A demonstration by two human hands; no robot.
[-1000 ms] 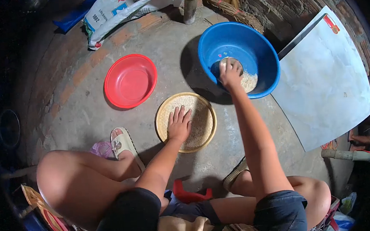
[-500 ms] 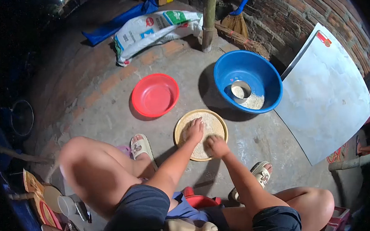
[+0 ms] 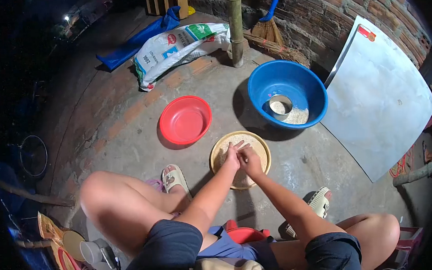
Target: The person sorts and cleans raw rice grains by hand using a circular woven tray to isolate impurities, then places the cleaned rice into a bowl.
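A round, shallow tray with a yellowish rim lies on the floor between my feet, with pale rice-like grain spread in it. Over the tray my hands meet. The fingers of my left hand are stretched out, pointing away from me. Against its palm side rests my right hand, its fingers curled in. What the right fingers pinch, if anything, is hidden. A blue basin stands beyond on the right, holding a metal cup and loose grain. On the left sits a red basin.
A white printed sack and a blue sheet lie at the back. A bamboo post rises near a broom. Pale boards lean on the right. Beneath me is a red stool.
Both hands have come up off the grain and together. Before, they lay apart on it, and now the right hand touches the left. The view has shifted slightly.
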